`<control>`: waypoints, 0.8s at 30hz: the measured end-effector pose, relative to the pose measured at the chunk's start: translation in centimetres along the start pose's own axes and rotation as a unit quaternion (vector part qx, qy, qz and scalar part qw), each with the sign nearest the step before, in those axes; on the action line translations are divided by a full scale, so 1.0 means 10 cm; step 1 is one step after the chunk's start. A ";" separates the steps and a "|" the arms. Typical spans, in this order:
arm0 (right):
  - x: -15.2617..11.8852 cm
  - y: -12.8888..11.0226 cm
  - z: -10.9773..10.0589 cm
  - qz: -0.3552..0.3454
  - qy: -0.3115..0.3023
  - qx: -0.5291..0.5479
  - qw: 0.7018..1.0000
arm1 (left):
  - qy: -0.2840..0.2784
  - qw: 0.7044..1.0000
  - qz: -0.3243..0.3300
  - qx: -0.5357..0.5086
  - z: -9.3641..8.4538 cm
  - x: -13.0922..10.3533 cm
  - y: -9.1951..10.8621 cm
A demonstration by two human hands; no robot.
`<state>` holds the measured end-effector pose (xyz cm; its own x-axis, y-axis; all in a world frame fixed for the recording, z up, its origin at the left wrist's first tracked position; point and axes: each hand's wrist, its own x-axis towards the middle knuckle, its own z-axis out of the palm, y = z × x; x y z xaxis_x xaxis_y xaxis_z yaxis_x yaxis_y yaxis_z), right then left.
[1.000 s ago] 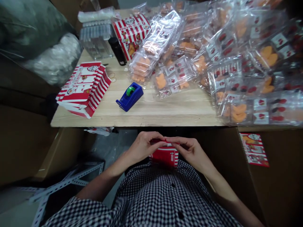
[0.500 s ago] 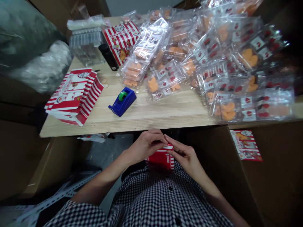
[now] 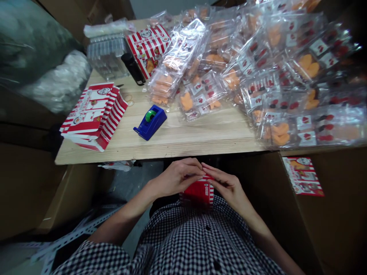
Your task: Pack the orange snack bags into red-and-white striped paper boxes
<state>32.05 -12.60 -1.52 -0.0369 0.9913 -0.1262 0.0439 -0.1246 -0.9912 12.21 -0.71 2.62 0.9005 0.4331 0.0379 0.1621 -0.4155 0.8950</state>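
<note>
Close to my body, below the table edge, a small red-and-white striped box (image 3: 198, 193) is held between both hands. My left hand (image 3: 183, 173) is closed on the box's top edge from the left, thumb and fingers pinching there. From the right, my right hand (image 3: 223, 181) grips the top corner, its fingertips almost meeting those of the left. The box's underside and back are hidden. On the table beyond lie a blue tape dispenser (image 3: 151, 122) with green tape and a stack of flattened striped boxes (image 3: 91, 114).
Clear plastic packets (image 3: 200, 95) with orange and red pieces cover the table's right and back. A black cylinder (image 3: 133, 68) leans by a striped box (image 3: 149, 47) and clear plastic cases (image 3: 106, 53). A cardboard carton (image 3: 338, 221) with a printed card (image 3: 303, 175) stands at right.
The white flap strip seen at the top of the box is now folded down out of sight, with red showing under my fingertips. The whole view has shifted slightly.
</note>
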 end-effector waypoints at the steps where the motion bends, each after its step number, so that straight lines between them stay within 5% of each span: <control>1: -0.02 0.01 -0.02 -0.002 0.003 -0.004 1.000 | -0.007 1.000 -0.004 -0.011 -0.03 -0.03 -0.01; 6: -0.09 0.00 -0.11 -0.004 0.018 -0.037 0.999 | 0.080 0.995 -0.058 -0.022 -0.05 -0.25 -0.16; 11: 0.01 -0.07 -0.08 -0.057 -0.036 -0.099 0.993 | 0.103 0.990 -0.074 -0.067 -0.01 -0.36 -0.25; 17: 0.18 -0.14 0.02 -0.069 -0.085 -0.072 0.991 | 0.038 0.988 -0.117 -0.097 -0.20 -0.39 -0.17; 24: 0.21 -0.25 0.00 -0.086 -0.071 -0.075 0.991 | -0.012 0.987 -0.134 -0.083 -0.33 -0.28 -0.37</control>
<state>31.81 -10.16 0.72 -0.1958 0.9802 0.0298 0.1719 0.0642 -0.9830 7.76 2.21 0.68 0.8434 0.4906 -0.2191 0.3301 -0.1514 0.9317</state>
